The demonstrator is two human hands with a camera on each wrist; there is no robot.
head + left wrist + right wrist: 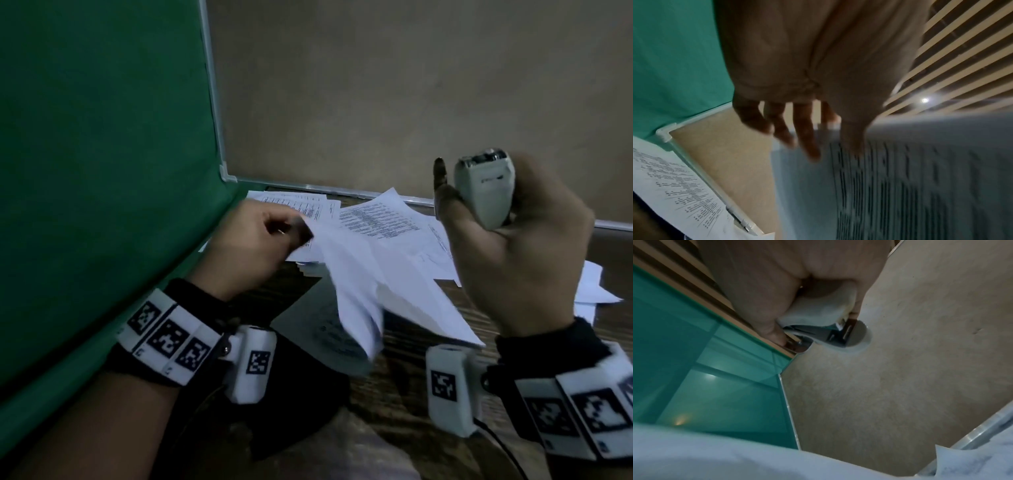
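My left hand [260, 236] pinches the top corner of a few white sheets of paper [356, 284], which hang blurred and tilted above the table. In the left wrist view the thumb [855, 138] lies on the printed sheet [900, 178] and the fingers [805, 134] reach behind it. My right hand [520, 246] is raised at the right and grips a small grey stapler [486, 192], nose up. In the right wrist view the stapler [824, 318] shows its metal base, with the jaws slightly apart and nothing between them.
Loose printed sheets [376, 219] lie scattered on the dark wooden table [404, 404] near the back. A green partition [102, 154] stands close on the left. A beige board [411, 85] with a white frame closes the back. A dark object [301, 394] lies by my left wrist.
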